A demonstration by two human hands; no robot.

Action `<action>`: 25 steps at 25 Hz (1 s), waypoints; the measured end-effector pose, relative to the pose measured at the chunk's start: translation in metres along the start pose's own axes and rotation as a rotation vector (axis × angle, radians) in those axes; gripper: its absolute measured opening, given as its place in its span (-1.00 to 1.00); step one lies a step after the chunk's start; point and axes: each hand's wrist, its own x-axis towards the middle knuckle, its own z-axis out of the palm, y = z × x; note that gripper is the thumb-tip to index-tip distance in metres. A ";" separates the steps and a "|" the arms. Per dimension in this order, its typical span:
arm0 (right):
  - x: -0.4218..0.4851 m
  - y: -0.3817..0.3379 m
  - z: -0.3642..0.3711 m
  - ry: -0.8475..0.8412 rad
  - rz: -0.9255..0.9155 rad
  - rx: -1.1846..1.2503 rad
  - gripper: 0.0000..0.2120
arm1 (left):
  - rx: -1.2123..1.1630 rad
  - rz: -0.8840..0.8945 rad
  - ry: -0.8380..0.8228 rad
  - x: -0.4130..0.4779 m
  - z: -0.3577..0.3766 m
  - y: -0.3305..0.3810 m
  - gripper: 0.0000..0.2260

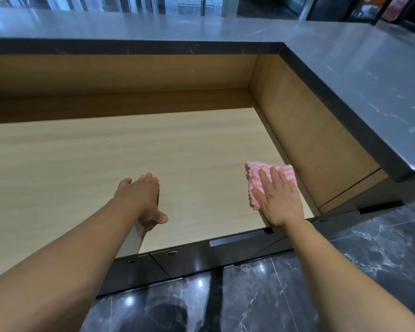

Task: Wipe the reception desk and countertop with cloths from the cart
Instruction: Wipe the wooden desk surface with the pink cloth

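The person's right hand (pixel 279 200) lay flat, palm down and fingers spread, on a folded pink-and-white wavy-striped cloth (pixel 267 178), pressing it against the pale wood-grain table (pixel 130 152). The grip there was open and flattened rather than pinching; the cloth was pinned under the palm and fingers, its far and left edges showing beyond them. The cloth sat near the table's right front corner, just beside the tan wooden side panel (pixel 304 135) that rose to the raised dark grey marble-look countertop (pixel 357 75).

The left hand (pixel 141 197) rested on the bare table well apart from the cloth, fingers loosely together and pointing away, thumb stretched out toward the front edge, holding nothing.

Below the table's front edge ran dark drawer fronts (pixel 177 259) with small round locks, and under them a glossy black marbled floor (pixel 297 295).
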 end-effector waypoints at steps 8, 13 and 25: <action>-0.019 -0.073 0.008 -0.016 0.101 0.106 -0.40 | 0.002 -0.021 -0.031 0.001 -0.002 0.003 -0.22; -0.045 -0.159 0.015 -0.008 -0.147 0.106 -0.41 | 0.021 -0.026 -0.023 0.003 -0.003 0.006 -0.24; -0.009 -0.021 0.006 0.053 -0.163 -0.023 -0.12 | 0.035 -0.044 -0.026 -0.003 -0.006 0.007 -0.22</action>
